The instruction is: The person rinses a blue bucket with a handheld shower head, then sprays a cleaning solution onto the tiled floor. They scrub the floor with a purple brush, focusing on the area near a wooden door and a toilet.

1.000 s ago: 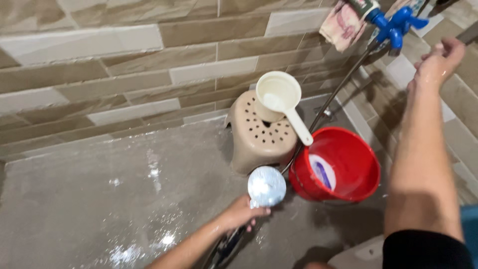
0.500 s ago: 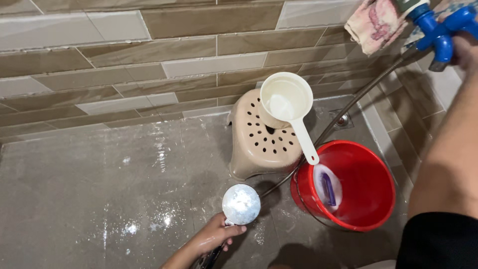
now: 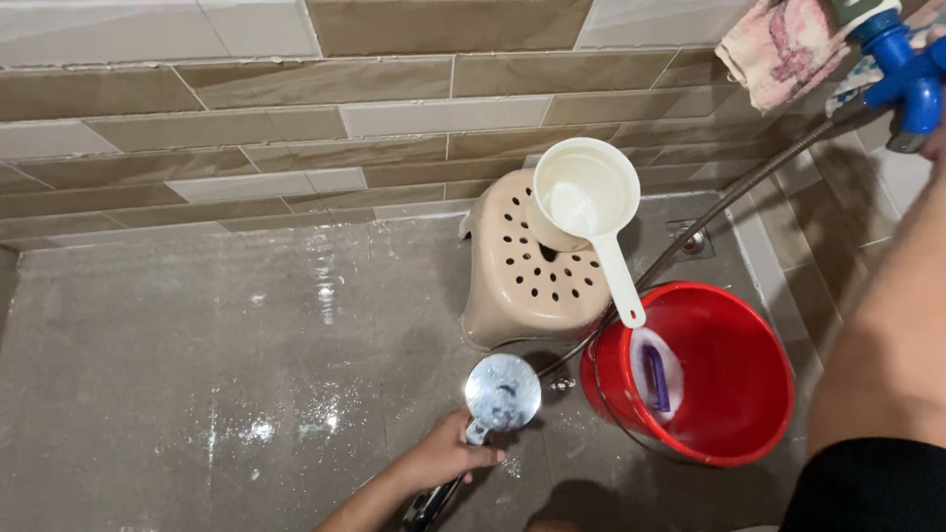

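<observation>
**Shower head in the left grip, right arm up at the tap**

The left hand (image 3: pixel 445 455) is closed around the handle of the shower head (image 3: pixel 503 392), whose round chrome face points up at the camera just above the fingers. From the handle a hose (image 3: pixel 724 202) runs up and to the right, away from the grip, to the blue tap (image 3: pixel 907 69) on the wall. The right arm reaches up to that tap; the right hand (image 3: pixel 934 143) is cut off at the frame edge, so I cannot tell whether its grip is open or closed. Right of the left grip stands a red bucket (image 3: pixel 734 433) with a brush (image 3: pixel 655 369) inside. Above the grip sits a beige stool (image 3: pixel 527 281) with a cream dipper (image 3: pixel 588 197) on it. A cloth (image 3: pixel 778 49) hangs by the tap. Left of the grip the floor (image 3: pixel 197 345) is wet
</observation>
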